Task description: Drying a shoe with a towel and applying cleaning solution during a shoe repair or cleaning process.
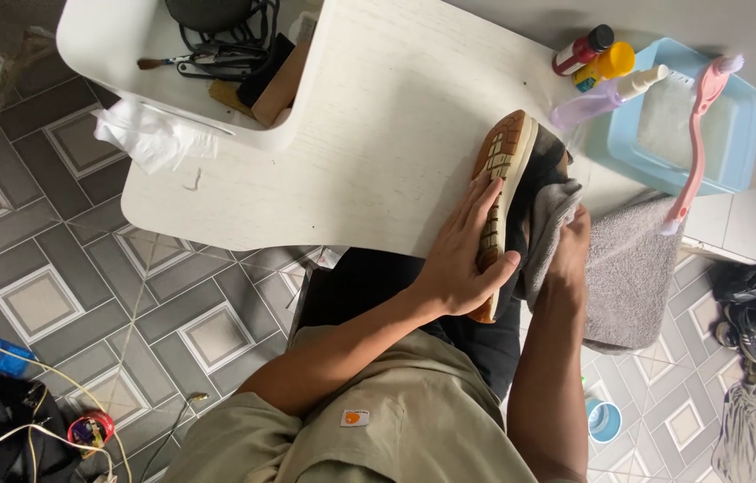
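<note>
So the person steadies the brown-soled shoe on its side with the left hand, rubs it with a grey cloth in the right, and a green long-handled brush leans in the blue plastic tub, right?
Not quite: in the head view the long-handled brush leaning in the blue plastic tub is pink, not green. The rest holds: the left hand steadies the brown-soled shoe on its side, and the right hand presses a grey cloth to it.

1. A loose khaki T-shirt (378, 420) covers the torso, filling the picture towards 6 o'clock.
2. Its short sleeve (244, 420) ends above the elbow at 7 o'clock.
3. A small white patch (354, 418) with an orange mark sits on the shirt.
4. Black trousers (369, 282) show at the centre.
5. Both forearms are bare, with no watch or rings visible.
</note>
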